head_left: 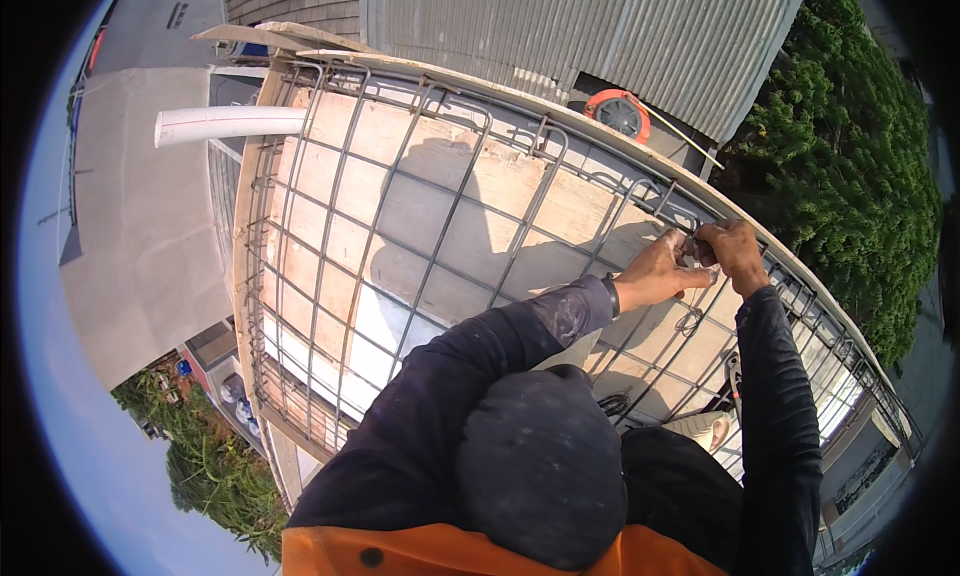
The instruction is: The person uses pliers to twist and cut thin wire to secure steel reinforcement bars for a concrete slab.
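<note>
Both arms are covered in dark navy long sleeves, the cloth dusty and smeared pale grey near the left cuff [575,311]. A dark band sits at the left wrist, just beyond that cuff. Below the sleeves, a bright orange garment [400,554] crosses the shoulders. Both hands, left hand [660,274] and right hand [732,251], are bare, without gloves.

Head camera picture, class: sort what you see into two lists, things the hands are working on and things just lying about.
In use:
left hand
right hand
steel bar grid, gripped by both hands at its far edge
thin tie wire on a bar just below the hands

Lying about:
white pipe
orange reel
wooden boards under the grid
</note>
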Demonstrator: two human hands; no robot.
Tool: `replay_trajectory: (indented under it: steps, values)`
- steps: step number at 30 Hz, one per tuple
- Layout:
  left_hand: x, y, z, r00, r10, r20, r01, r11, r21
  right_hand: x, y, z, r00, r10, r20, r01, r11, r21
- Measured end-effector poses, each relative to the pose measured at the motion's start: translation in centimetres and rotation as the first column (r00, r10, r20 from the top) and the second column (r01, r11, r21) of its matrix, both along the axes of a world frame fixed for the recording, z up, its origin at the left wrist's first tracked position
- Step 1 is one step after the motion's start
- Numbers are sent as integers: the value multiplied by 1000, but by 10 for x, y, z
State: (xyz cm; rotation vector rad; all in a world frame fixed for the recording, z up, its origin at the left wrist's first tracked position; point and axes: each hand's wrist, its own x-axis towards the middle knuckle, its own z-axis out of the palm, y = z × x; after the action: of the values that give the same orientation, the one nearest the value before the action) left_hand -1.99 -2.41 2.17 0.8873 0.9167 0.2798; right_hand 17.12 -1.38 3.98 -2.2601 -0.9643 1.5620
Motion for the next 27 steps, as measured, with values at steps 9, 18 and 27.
replay_trajectory:
  steps: [9, 18, 27]
  values:
    - [-16, 56, -16, 990, -92, -105, 92, 996, -3, 13, -12, -14, 987, 153, -56, -153, 988, 12]
    - [12, 91, -2, 985, -119, -124, 123, 992, 24, 3, -33, 3, 695, 520, 497, -636, 767, 86]
    - [14, 88, 26, 991, -99, 91, 98, 995, 12, -16, -49, -39, 752, 320, 576, -486, 860, 158]
